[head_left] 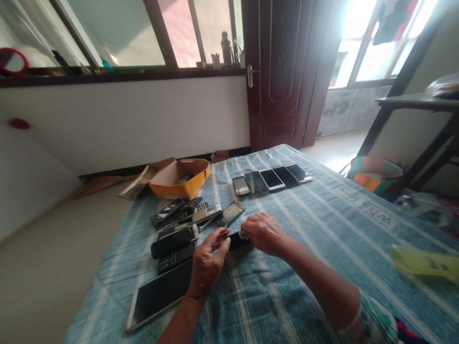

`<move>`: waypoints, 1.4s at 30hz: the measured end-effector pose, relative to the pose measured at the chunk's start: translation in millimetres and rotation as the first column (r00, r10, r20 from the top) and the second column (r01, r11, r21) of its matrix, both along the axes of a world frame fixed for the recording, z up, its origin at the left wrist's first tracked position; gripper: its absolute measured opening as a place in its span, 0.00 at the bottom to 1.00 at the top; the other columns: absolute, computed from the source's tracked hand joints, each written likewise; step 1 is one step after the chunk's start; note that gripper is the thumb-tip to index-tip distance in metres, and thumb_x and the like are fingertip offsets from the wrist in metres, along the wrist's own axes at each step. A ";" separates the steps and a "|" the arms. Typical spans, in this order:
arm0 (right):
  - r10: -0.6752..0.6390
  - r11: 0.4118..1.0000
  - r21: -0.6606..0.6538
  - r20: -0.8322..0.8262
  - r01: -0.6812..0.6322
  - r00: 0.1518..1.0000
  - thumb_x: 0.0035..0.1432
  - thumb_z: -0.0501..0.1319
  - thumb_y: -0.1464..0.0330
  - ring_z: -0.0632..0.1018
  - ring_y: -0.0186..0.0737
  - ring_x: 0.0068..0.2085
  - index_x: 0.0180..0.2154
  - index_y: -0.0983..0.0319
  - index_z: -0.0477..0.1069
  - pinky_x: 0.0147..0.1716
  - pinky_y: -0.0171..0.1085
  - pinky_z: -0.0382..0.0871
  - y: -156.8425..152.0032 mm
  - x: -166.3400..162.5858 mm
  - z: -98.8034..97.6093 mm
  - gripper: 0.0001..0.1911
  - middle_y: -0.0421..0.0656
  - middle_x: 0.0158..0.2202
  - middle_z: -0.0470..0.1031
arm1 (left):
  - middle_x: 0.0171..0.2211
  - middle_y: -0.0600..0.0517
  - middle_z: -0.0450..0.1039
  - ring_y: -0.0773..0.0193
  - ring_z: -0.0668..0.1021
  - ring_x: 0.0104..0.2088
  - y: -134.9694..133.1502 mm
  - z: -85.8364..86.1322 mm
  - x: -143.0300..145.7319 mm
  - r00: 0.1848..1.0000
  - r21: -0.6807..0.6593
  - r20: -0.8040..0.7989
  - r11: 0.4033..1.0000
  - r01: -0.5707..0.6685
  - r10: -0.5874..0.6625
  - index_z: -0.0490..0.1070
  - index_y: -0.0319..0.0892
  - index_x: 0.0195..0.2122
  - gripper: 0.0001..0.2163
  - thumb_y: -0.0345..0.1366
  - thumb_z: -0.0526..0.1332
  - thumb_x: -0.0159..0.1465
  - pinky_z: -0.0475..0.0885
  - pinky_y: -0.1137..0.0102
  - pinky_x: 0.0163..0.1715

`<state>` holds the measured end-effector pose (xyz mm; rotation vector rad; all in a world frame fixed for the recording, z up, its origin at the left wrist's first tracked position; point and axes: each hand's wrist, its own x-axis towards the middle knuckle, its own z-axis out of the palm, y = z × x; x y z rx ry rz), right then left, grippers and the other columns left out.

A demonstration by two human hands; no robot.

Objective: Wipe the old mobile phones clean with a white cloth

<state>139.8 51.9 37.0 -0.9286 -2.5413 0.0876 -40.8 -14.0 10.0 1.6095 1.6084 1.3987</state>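
Note:
A dark phone (237, 241) lies between my two hands, low over the striped bedcover. My left hand (210, 260) pinches its left end between thumb and fingers. Over its right end my right hand (263, 233) is closed, with a small whitish wad (244, 234) showing under the fingertips; its kind is not clear. Left of my hands is a loose pile of old phones, including a silver keypad phone (207, 213) and a black handset (170, 241). A tablet (161, 294) with a dark screen lies partly behind my left wrist.
Farther back, several phones (272, 179) lie side by side in a row. An open orange box (179, 179) stands at the bed's far left edge, with something dark inside. A yellow plastic bag (426, 265) lies at the right. Beyond are a brown door (279, 71) and a side table (419, 102).

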 end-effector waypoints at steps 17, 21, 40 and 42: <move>0.002 0.999 -0.040 -0.015 -0.002 1.000 0.59 0.57 0.70 0.70 0.35 0.32 0.30 0.62 0.70 0.32 0.35 0.53 1.1 0.1 -2.4 0.06 0.41 0.30 0.73 | 0.40 0.48 0.78 0.58 0.80 0.39 2.0 1.3 -0.4 0.987 0.065 -0.157 0.998 0.001 0.010 0.74 0.40 0.39 0.11 0.40 0.59 0.59 0.77 0.67 0.40; -0.003 0.999 -0.034 0.002 0.003 1.000 0.59 0.57 0.70 0.70 0.35 0.32 0.30 0.62 0.70 0.32 0.35 0.53 0.4 -0.8 -1.4 0.06 0.41 0.30 0.73 | 0.38 0.48 0.78 0.59 0.79 0.39 2.6 3.5 0.9 0.980 0.067 -0.200 0.998 0.015 -0.001 0.76 0.40 0.36 0.11 0.40 0.59 0.59 0.76 0.69 0.40; -0.002 0.951 -0.306 -0.103 -0.029 0.995 0.56 0.58 0.73 0.66 0.29 0.26 0.24 0.63 0.70 0.27 0.30 0.52 31.9 50.1 12.5 0.09 0.36 0.23 0.67 | 0.35 0.49 0.79 0.58 0.79 0.37 3.6 7.9 -2.5 0.973 0.036 -0.228 0.998 0.054 -0.044 0.76 0.40 0.36 0.12 0.41 0.58 0.60 0.74 0.65 0.43; -0.021 0.962 -0.272 -0.073 0.000 0.997 0.56 0.58 0.72 0.66 0.29 0.26 0.24 0.63 0.70 0.26 0.31 0.51 28.8 46.8 12.5 0.09 0.37 0.24 0.68 | 0.35 0.49 0.78 0.58 0.79 0.37 3.5 7.7 -2.0 0.973 0.031 -0.226 0.998 0.058 -0.049 0.76 0.40 0.36 0.12 0.41 0.58 0.60 0.74 0.65 0.43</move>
